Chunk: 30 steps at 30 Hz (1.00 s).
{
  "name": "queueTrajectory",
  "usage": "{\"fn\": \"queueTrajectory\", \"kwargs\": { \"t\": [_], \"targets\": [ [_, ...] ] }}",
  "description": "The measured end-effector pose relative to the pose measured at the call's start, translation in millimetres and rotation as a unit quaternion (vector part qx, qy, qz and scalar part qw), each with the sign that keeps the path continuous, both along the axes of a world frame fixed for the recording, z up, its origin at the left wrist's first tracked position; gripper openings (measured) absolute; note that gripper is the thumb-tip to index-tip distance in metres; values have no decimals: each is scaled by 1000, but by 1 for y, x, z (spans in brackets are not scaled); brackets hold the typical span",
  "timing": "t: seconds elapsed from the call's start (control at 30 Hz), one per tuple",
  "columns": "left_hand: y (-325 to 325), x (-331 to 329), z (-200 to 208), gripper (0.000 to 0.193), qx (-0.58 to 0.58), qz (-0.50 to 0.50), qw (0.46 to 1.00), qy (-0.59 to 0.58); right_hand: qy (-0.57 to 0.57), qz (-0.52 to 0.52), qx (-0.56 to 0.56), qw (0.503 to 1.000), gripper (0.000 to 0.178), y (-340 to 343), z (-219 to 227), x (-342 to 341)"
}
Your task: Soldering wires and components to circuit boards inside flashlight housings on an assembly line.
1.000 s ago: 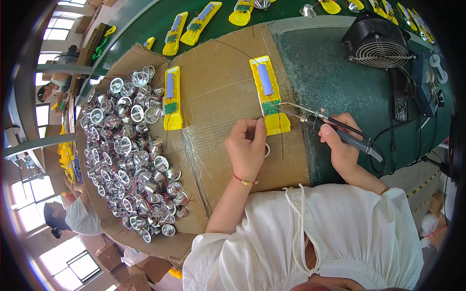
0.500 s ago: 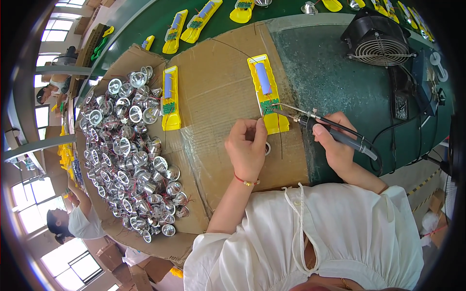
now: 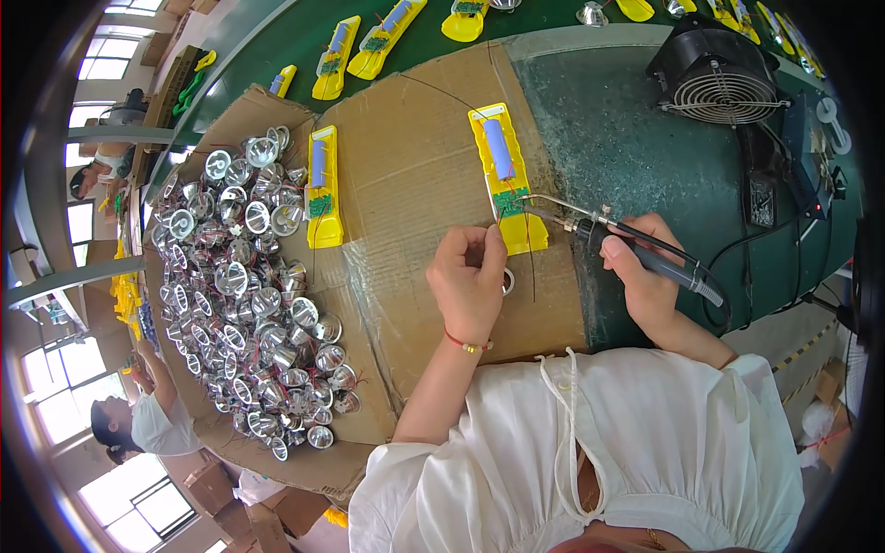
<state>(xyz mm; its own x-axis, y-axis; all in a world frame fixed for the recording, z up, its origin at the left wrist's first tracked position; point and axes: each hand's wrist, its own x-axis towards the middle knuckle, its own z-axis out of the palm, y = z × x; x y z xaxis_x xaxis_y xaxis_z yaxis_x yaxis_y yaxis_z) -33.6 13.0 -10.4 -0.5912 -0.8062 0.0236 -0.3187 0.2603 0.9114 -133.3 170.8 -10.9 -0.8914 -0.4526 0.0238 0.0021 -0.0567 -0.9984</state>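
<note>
In front of me, a yellow plastic housing [image 3: 530, 239] lies on the cardboard with a purple cylindrical battery [image 3: 498, 149] and a green circuit board [image 3: 509, 202] in it. My right hand [image 3: 647, 274] grips a soldering iron [image 3: 645, 258] fitted with a thin curved metal tube. Its tip reaches the board's right side; exact contact is too small to tell. At the housing's lower left edge, my left hand [image 3: 468, 284] is closed in a pinch, on what looks like a thin wire by the board. A pale ring [image 3: 508, 282] shows partly behind that hand.
A large pile of silvery reflector cups [image 3: 235, 276] covers the cardboard [image 3: 396, 212] at left. Beside it lies a second yellow housing [image 3: 324, 221]. A black fan [image 3: 719, 83] stands at the back right, near the iron's cable. More yellow housings [image 3: 373, 55] line the far green bench.
The soldering iron and my right hand have shifted slightly, the hand a little to the right. My left hand and the housing stay almost in place.
</note>
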Motion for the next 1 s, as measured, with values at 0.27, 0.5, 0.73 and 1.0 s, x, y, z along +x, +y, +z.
{"fn": "queueTrajectory", "kwargs": {
  "t": [0.27, 0.5, 0.73, 1.0],
  "targets": [
    [0, 0, 2, 16, -11, -2, 1000, -1, -6, 4, 0, 1000, 13, 2, 2, -1],
    [-1, 5, -2, 12, -50, -24, 996, 74, 0, 6, 4, 1000, 14, 5, 1, -2],
    [-3, 5, -2, 11, -38, -75, 996, 30, 26, 9, 12, 1000, 15, 4, 0, -1],
    [-2, 3, -1, 12, -34, -67, 997, 21, 50, 13, 15, 999, 14, 6, -3, 0]
  ]
}}
